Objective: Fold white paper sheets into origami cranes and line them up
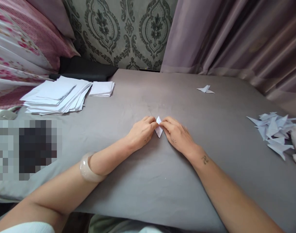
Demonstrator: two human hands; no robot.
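A small white folded paper (158, 130), shaped like a narrow diamond, lies on the grey cloth in front of me with one point towards me. My left hand (143, 130) pinches its left side between thumb and fingers. On the opposite side, my right hand (174, 131) grips the right edge the same way. Both sets of fingertips meet near the middle of the paper, so its side corners are hidden. The upper and lower points stay visible between my hands.
Stacked white paper sheets (55, 97) lie at the left, beside a smaller stack of paper squares (101, 89). One folded paper bird (206, 89) rests at the back right. Several more folded paper birds (275, 127) are heaped at the right. Curtains (211, 38) hang behind.
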